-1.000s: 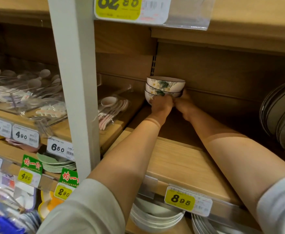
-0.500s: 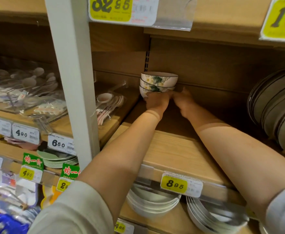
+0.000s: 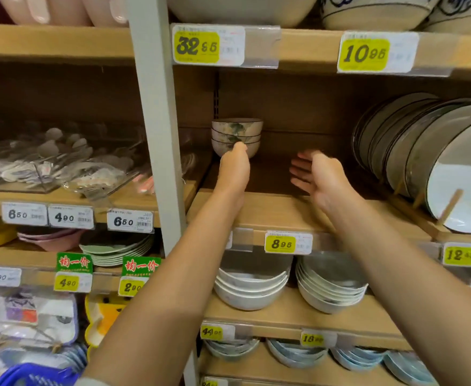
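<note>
A stack of three flower-patterned bowls [image 3: 237, 133] stands at the back left of a wooden shelf [image 3: 279, 213]. My left hand [image 3: 234, 169] reaches in front of the stack, fingers straight, its tips at the lowest bowl; whether they touch is blurred. My right hand [image 3: 316, 176] hangs open to the right of the stack, apart from it, palm turned left with fingers spread and holding nothing.
Large dark-rimmed plates [image 3: 435, 162] lean in a wooden rack at the right. A grey upright post [image 3: 156, 121] borders the shelf on the left, with packed spoons [image 3: 47, 160] beyond it. White bowls [image 3: 252, 288] sit on the shelf below. Yellow price tags line the shelf edges.
Both hands have let go of the bowl stack and drawn back toward me. The right hand has moved off to the right. The camera has tilted up and pulled back.
</note>
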Demonstrator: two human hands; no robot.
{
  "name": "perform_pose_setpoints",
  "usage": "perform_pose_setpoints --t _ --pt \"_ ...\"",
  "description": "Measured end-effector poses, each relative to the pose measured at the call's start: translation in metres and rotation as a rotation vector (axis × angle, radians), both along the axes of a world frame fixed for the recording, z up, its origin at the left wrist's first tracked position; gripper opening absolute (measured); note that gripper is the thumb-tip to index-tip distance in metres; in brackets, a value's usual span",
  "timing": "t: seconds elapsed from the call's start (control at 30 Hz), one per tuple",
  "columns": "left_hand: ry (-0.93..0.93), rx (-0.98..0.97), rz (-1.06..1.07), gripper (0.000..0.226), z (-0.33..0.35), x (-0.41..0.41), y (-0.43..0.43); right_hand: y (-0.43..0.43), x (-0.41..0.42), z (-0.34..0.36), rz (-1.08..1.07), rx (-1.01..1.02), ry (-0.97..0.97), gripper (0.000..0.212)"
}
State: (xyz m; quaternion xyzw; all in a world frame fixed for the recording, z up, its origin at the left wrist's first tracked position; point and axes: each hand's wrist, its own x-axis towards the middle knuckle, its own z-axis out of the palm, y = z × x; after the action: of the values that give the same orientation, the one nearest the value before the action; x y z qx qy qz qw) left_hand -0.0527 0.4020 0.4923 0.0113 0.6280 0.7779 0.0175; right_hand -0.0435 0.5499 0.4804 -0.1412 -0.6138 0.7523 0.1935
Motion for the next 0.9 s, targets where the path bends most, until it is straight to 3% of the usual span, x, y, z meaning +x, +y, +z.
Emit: perform_pose_setpoints --t 0.13,0.33,0.63,0.9 --pt "0.096 -0.087 -0.183 0.039 -0.013 0.062 -0.016 -0.016 0.070 -0.006 -0.032 -0.025 0.086 0.025" --pt "0.253 -0.104 -0.226 0.033 -0.039 0.161 -0.064 -0.039 0.147 -0.036 0.086 -0.083 0.122 0.018" --pt "0.094 -0.146 0.013 0.028 -0.085 0.257 -0.131 -0.107 0.221 -0.111 0.306 -0.141 -0.038 0.017" --pt "-0.072 -0.106 0.266 0.025 -0.125 0.310 -0.244 -0.192 0.260 -0.171 0.489 -0.162 -0.197 0.020"
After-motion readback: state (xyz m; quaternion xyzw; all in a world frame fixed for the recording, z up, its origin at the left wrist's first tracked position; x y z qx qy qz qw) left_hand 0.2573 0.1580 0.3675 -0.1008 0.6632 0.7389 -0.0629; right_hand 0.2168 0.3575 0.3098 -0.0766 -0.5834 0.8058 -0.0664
